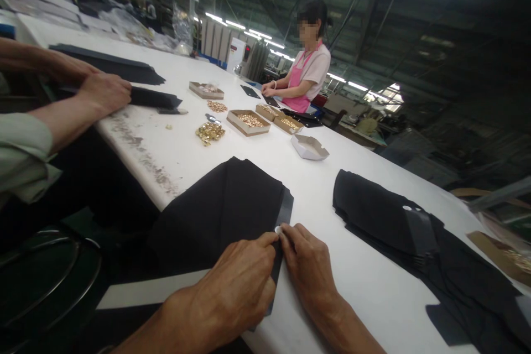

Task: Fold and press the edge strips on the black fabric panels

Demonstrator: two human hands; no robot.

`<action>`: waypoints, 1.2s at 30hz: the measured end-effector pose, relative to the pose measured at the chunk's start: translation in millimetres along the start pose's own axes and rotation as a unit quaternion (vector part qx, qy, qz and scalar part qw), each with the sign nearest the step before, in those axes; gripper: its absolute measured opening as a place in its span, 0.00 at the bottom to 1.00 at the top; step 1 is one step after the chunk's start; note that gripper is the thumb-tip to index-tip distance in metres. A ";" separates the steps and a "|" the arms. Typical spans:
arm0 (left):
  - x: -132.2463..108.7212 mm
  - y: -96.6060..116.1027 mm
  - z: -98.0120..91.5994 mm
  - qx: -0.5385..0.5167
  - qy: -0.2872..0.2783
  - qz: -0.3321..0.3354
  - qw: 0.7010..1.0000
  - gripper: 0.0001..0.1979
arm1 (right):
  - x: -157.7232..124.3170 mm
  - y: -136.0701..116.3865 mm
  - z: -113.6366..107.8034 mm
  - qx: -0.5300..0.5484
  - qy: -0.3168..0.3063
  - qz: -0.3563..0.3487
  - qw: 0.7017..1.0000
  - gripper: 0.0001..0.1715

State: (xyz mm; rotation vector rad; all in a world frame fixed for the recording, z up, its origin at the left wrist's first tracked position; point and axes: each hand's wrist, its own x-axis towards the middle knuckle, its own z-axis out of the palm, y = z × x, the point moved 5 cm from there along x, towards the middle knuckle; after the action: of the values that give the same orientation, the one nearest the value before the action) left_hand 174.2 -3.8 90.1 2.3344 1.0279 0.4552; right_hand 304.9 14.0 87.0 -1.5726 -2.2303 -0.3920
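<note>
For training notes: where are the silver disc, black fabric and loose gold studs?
Silver disc (pixel 277 229): head view, its face.
Black fabric (pixel 219 210): head view, top surface.
Loose gold studs (pixel 210 134): head view, pile's middle.

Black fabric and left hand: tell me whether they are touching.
Touching. The head view shows the left hand lying on the black fabric, its fingers over the fabric near its edge.
</note>
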 end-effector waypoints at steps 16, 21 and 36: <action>1.7 0.6 -5.3 -0.006 0.009 -0.016 1.000 0.14 | -7.6 2.0 0.6 0.008 -0.051 -0.023 0.998 0.19; 3.1 5.0 -7.6 -0.008 0.012 -0.018 1.000 0.13 | -7.0 9.1 0.5 0.018 -0.062 0.012 0.998 0.22; -19.1 0.2 -42.0 -0.159 0.121 0.039 0.979 0.10 | -7.0 -2.3 -23.3 0.039 -0.096 0.049 0.993 0.18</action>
State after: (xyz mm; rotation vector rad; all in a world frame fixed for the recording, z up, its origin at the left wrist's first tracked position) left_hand 140.8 -3.9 122.0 2.0712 0.8957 0.8852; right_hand 308.3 -2.8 104.4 -1.7342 -2.2661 -0.1291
